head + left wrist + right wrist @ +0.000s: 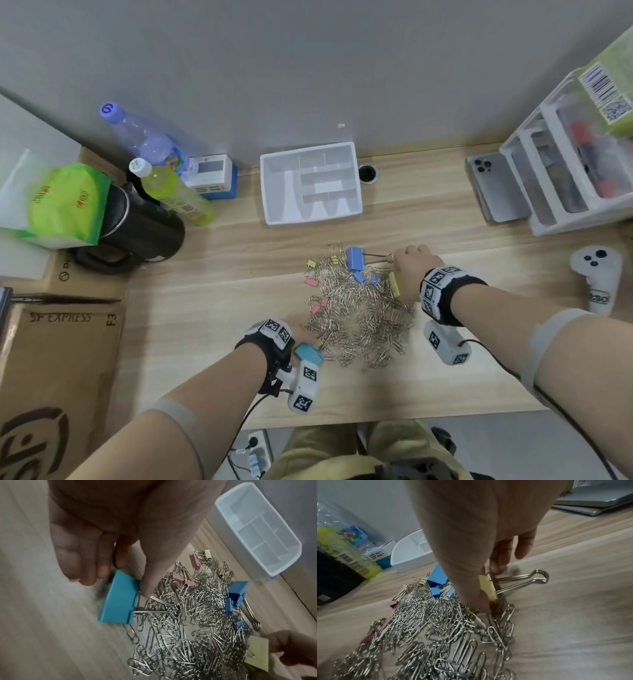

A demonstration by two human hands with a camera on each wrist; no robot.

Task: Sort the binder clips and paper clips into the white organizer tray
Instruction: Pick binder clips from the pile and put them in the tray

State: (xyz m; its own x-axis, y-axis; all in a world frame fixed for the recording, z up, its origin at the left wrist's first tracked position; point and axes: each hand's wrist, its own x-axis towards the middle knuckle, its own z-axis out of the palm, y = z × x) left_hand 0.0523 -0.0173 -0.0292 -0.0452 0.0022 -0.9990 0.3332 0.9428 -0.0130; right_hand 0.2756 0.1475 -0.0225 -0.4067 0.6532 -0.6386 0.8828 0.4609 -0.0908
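Note:
A heap of silver paper clips (359,318) lies mid-desk with binder clips of several colours mixed in. My left hand (125,580) pinches a large teal binder clip (120,597) between thumb and fingers at the heap's near-left edge (308,353). At the heap's right side, my right hand (488,586) pinches a yellow binder clip (491,595), also seen in the head view (394,284). A large blue binder clip (356,258) lies at the far side, its wire handles pointing right. The white organizer tray (274,192) stands behind the heap by the wall, its compartments bare.
Bottles (171,192), a black kettle (144,226) and a green tissue pack (65,205) crowd the left. A phone (496,188) and white drawer unit (565,171) stand at right, with a white controller (597,274) nearer. A cardboard box (58,359) flanks the desk's left.

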